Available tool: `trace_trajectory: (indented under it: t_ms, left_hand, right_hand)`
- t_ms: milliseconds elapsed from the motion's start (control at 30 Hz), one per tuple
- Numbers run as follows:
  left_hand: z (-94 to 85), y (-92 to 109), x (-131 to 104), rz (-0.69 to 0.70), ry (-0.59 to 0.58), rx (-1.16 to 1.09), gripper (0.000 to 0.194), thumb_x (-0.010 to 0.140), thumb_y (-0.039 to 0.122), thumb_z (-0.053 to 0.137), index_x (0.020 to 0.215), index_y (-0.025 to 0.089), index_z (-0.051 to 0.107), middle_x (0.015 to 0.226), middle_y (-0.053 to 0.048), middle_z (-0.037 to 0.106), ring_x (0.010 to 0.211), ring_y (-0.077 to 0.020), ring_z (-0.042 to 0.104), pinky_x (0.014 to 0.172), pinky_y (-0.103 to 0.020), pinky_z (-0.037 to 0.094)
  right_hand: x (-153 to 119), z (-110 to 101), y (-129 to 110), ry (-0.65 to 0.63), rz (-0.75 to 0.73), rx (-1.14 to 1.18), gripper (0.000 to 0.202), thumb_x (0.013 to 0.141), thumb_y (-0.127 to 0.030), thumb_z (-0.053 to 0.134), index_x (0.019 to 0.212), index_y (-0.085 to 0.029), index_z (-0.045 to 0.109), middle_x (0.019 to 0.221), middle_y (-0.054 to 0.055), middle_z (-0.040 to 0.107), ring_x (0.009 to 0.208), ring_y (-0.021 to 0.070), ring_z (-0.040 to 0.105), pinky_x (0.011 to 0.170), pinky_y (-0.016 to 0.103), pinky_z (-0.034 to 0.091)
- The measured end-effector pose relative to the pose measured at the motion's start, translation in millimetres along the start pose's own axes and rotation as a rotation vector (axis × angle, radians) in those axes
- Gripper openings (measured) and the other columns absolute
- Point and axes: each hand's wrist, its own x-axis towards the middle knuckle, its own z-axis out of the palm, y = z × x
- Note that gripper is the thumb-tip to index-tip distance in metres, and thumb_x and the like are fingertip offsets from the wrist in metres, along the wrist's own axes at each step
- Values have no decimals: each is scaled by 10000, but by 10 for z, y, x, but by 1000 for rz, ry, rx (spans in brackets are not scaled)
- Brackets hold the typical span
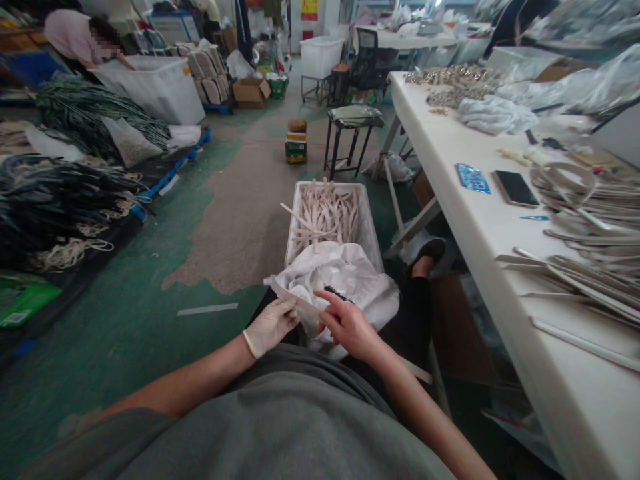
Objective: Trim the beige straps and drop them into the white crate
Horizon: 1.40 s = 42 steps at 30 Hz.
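My left hand (273,325), in a thin whitish glove, pinches a pale flat strip (303,305) over my lap. My bare right hand (350,327) grips the same strip a little further right, its index finger stretched out. Below the right forearm the pale end of a strip (417,370) sticks out. Under both hands a crumpled white plastic sack (370,277) covers my lap. Close to the right index finger lies a small black thing that I cannot make out. Just beyond the sack, a white crate (373,230) holds many pale beige strips (327,210).
To the right runs a long white table (480,247) bearing a phone (516,188), a blue packet (473,178) and piled strips (595,267). A stool (354,119) stands ahead. Dark cord bundles (65,207) lie at left, where a person (83,33) bends over a bin (155,87).
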Motion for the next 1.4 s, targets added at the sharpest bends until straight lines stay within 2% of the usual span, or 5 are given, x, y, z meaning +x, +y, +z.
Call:
trace_trajectory:
  t_ms: [233,533,933,1133,1400]
  left_hand:
    - [138,-215,-122,-119,-176,111,251,684,302,847,734,109,694,671,-42,641,616,-115,578,612,-228,476]
    - [120,50,67,-23,-38,39,191,765,243,790,740,124,643,628,19,571,495,-60,494,543,-203,492]
    - [230,220,140,127,3,24,214,674,177,848,813,106,701,605,30,592,497,-32,487,526,-150,462]
    - [294,-32,-43,32,-80,5,332,643,223,876,909,128,701,610,53,549,514,-39,477,543,-172,455]
    - [285,86,73,68,-14,4,265,652,163,855,866,118,705,623,42,579,514,-39,487,564,-184,467]
  right_hand:
    - [11,159,108,31,98,-29,422,957,-227,468,1375,-186,515,748,-18,709,451,87,545,563,228,453]
    - [-393,-255,33,75,134,40,467,938,-283,506,1399,-210,491,717,-27,687,426,84,523,474,204,425]
    - [-312,-276,0,211,113,-97,455,905,-285,532,1352,-201,546,676,-24,702,464,115,541,513,233,412]
    - [-176,-89,-53,203,81,-275,459,879,-198,532,1336,-218,571,687,-18,713,573,144,617,590,249,426]
    - [-197,-166,11,173,119,11,500,917,-301,513,1407,-212,477,713,-28,702,442,106,551,506,234,447]
